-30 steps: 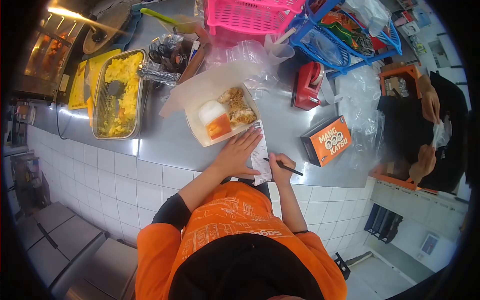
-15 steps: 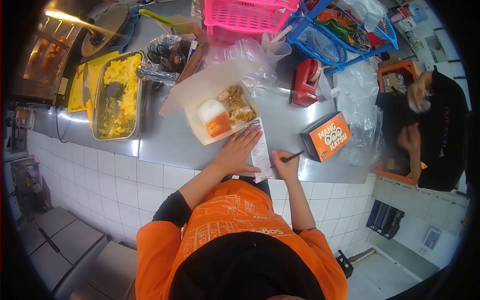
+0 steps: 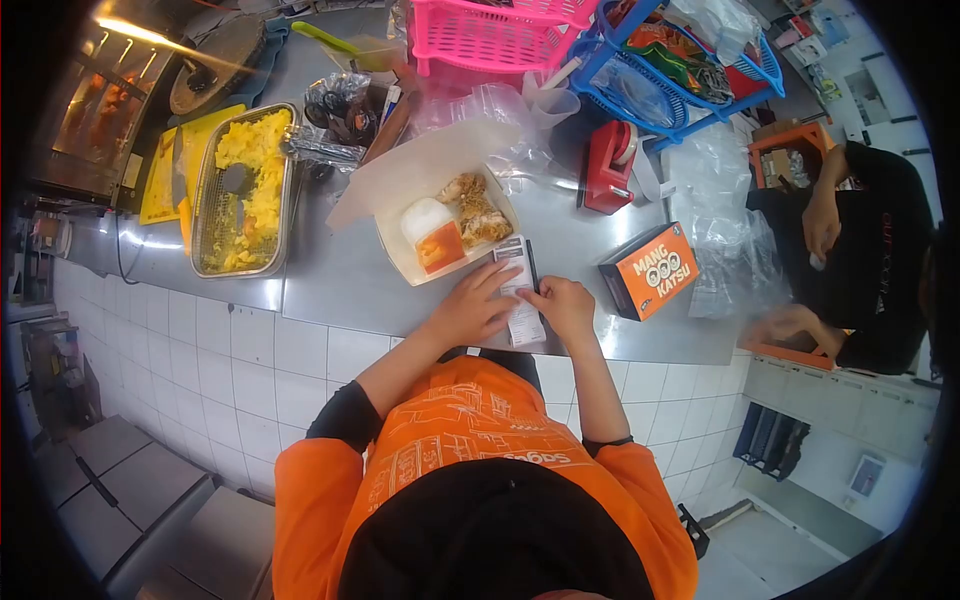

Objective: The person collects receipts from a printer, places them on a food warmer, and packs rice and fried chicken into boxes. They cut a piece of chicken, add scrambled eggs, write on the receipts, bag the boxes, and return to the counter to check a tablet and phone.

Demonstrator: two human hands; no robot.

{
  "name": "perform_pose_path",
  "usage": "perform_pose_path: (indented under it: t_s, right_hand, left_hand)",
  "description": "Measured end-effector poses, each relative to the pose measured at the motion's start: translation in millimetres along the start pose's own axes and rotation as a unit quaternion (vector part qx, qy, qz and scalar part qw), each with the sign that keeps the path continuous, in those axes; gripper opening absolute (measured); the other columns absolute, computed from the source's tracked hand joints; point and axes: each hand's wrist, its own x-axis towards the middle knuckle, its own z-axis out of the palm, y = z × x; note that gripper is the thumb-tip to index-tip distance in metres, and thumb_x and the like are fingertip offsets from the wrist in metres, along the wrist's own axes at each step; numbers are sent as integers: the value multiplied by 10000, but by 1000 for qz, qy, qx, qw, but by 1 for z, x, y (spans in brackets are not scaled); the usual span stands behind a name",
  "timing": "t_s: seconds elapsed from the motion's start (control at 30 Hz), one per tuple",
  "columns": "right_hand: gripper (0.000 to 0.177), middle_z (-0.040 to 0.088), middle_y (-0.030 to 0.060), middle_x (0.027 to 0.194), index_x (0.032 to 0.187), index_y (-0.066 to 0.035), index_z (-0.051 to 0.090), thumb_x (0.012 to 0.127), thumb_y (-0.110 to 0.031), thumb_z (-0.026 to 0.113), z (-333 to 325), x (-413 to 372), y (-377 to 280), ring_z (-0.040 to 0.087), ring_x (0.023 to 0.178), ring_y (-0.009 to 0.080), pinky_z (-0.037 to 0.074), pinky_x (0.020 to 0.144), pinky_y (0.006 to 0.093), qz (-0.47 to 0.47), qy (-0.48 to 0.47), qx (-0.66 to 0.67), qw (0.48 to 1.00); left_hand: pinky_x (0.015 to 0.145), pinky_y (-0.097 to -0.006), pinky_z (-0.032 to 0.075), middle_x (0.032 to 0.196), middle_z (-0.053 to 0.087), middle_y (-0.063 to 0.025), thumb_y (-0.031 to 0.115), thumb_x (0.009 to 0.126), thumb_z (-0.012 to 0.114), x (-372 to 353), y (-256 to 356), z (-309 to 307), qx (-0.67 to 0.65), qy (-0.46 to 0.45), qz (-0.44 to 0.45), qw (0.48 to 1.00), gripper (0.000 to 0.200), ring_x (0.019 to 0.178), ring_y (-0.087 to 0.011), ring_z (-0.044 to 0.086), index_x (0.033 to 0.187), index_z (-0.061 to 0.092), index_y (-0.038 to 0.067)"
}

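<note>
On the steel counter's front edge lies a long printed receipt (image 3: 524, 325). My left hand (image 3: 470, 308) rests on its left side, fingers stretched out and apart. My right hand (image 3: 564, 308) is closed around a dark pen (image 3: 532, 262), which points away from me along the receipt's right side; the thumb reaches over the paper. Just beyond the receipt stands an open cardboard food box (image 3: 400, 262) with its lid folded back. Inside are white rice (image 3: 424, 216), crumbed fried chicken (image 3: 477, 215) and a square orange portion (image 3: 439, 247).
An orange-and-black box (image 3: 655, 272) and red tape dispenser (image 3: 608, 168) stand to the right. A wire-lined tray of yellow food (image 3: 248, 150) and a knife (image 3: 180, 175) are left. Pink (image 3: 490, 40) and blue baskets (image 3: 690, 115) stand behind. A co-worker (image 3: 870, 240) is at far right.
My right hand has moved left onto the receipt's edge, and the pen has swung to point away from me. My left hand has slid down and left, its fingers less flat.
</note>
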Motion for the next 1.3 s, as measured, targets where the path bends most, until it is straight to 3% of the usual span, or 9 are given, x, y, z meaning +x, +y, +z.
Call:
perform_pose_path:
  t_s: [0.13,0.5,0.57,0.77,0.83,0.87,1.03,1.13,1.3]
  right_hand:
    - [440,570,52,544,591,-99,568,733,-496,695,-4,0,-6,593,560,257,425,509,382,16,-13,10,1000]
    - [433,592,67,586,613,-99,572,756,-496,671,-11,10,-5,611,606,275,438,537,402,44,-4,-12,999]
    - [398,621,87,642,730,-91,587,793,-481,634,-8,37,7,634,670,314,459,572,443,98,142,-73,982]
    - [557,649,147,949,1324,-152,388,849,-337,613,-32,73,-22,641,761,360,492,641,469,81,126,-55,987]
    - [670,581,189,1110,1427,-171,241,867,-252,599,-32,68,-35,638,792,341,496,659,458,45,203,62,976]
    - [602,496,208,1240,1408,-148,306,876,-211,579,-38,59,-51,598,943,327,483,759,424,-5,225,153,962]
    - [585,424,190,1299,1381,-84,360,884,-291,588,-34,70,-82,451,1115,321,379,925,380,-203,304,193,911]
    - [651,390,220,1356,1367,-38,362,865,-375,602,-18,74,-96,419,1211,364,321,1019,429,-224,254,-59,939]
    - [748,383,237,1381,1343,-4,387,809,-464,639,9,29,-95,367,1281,388,223,1087,507,-88,-41,144,985]
  left_hand:
    - [922,-414,359,1213,504,-23,115,678,645,-10,3,7,33,80,38,996,194,1052,-267,425,829,718,211]
    - [881,-395,355,1151,507,-1,126,676,649,-5,9,-5,37,62,74,995,277,1025,-247,428,921,706,239]
    - [864,-406,361,1164,509,-29,136,678,646,7,17,-31,74,121,63,988,336,1011,-266,444,1004,679,209]
    - [947,-477,354,1332,474,-111,313,734,683,85,-6,-204,240,285,-131,919,544,1194,-373,426,1245,564,170]
    - [959,-482,364,1413,405,-135,464,745,668,97,-3,-250,-35,-244,-397,884,703,1267,-355,387,1350,459,172]
    - [969,-505,361,1472,293,-183,571,735,649,97,-21,-236,-67,-364,-373,851,803,1289,-403,355,1408,380,226]
    - [995,-621,265,1502,183,-215,620,704,645,26,1,-126,208,-176,-222,936,815,1332,-456,244,1404,387,293]
    - [982,-700,198,1514,130,-218,613,698,655,0,6,-105,287,-86,-178,937,821,1349,-482,171,1406,379,302]
    - [1000,-706,155,1513,66,-248,471,717,725,-54,13,-91,209,-13,-260,943,940,1338,-522,137,1462,251,147]
